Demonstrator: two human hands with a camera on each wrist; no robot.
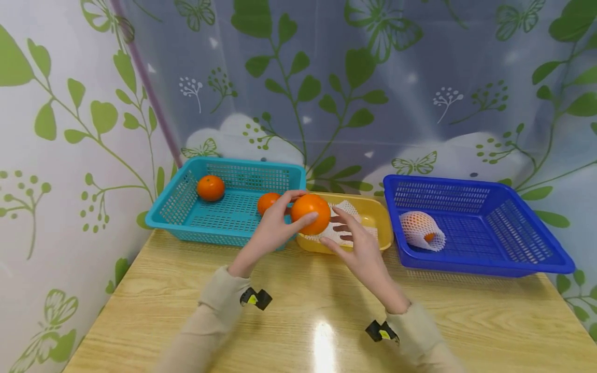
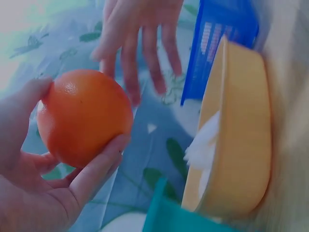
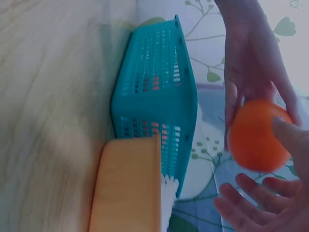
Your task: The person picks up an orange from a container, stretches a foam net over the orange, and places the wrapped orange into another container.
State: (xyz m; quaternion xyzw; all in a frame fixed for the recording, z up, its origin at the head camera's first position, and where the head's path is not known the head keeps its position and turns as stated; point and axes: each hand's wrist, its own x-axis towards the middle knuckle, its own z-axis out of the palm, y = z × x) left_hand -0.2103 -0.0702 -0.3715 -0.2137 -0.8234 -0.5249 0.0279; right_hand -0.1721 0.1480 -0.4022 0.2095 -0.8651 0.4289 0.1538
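My left hand (image 1: 274, 224) grips a bare orange (image 1: 311, 214) above the yellow basket (image 1: 386, 228). Its thumb and fingers curl round the fruit, as the left wrist view also shows. Just to the right of the orange is my right hand (image 1: 359, 246), its fingers spread and holding nothing. In the right wrist view the thumb of that hand overlaps the orange (image 3: 258, 140). White foam net sleeves (image 1: 346, 210) lie in the yellow basket below.
At the left, a teal basket (image 1: 233, 233) contains an orange (image 1: 211, 188) and a second orange (image 1: 268, 203), partly hidden by my left hand. On the right, a dark blue basket (image 1: 489, 228) holds a fruit in a foam net (image 1: 420, 229). All stand on a wooden table (image 1: 289, 321) before a patterned curtain.
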